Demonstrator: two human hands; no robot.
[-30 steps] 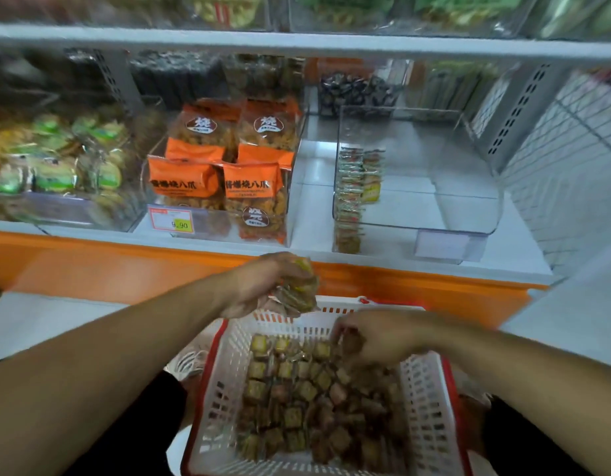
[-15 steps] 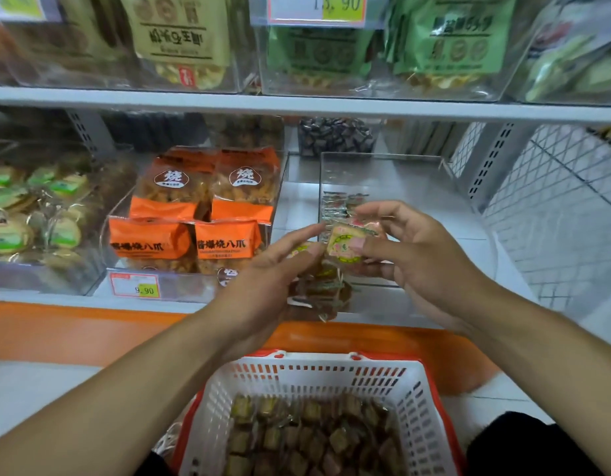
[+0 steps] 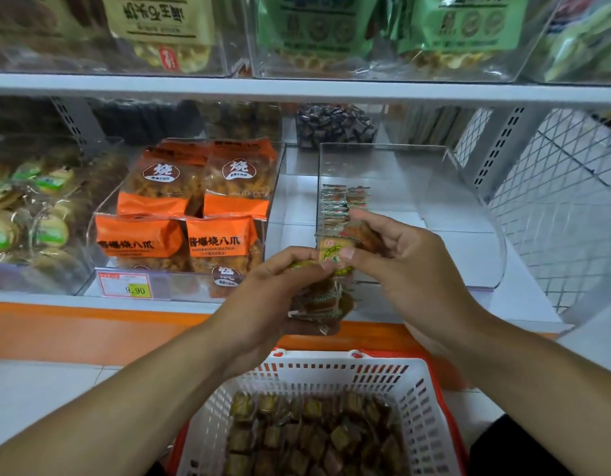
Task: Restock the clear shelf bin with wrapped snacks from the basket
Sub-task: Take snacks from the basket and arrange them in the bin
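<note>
A clear shelf bin (image 3: pixel 482 214) stands on the lower shelf at the right, with a short row of wrapped snacks (image 3: pixel 338 204) stacked against its left wall. My left hand (image 3: pixel 262 300) holds a bunch of wrapped snacks (image 3: pixel 321 304) in front of the bin's lower left corner. My right hand (image 3: pixel 410 266) pinches one wrapped snack (image 3: pixel 333 254) with a green and yellow label just above that bunch. Below, the white basket (image 3: pixel 420 389) with a red rim holds several small brown wrapped snacks (image 3: pixel 314 434).
A clear bin of orange snack bags (image 3: pixel 180 214) with a price tag (image 3: pixel 127 285) sits left of the target bin. Further left is a bin of green-labelled cakes (image 3: pixel 39 214). The upper shelf (image 3: pixel 297 89) carries bagged goods. A wire mesh panel (image 3: pixel 565 207) closes the right side.
Both hands rose from the basket to the front of the clear bin. My right hand now pinches a single snack beside the bunch in my left hand. The view tilted upward.
</note>
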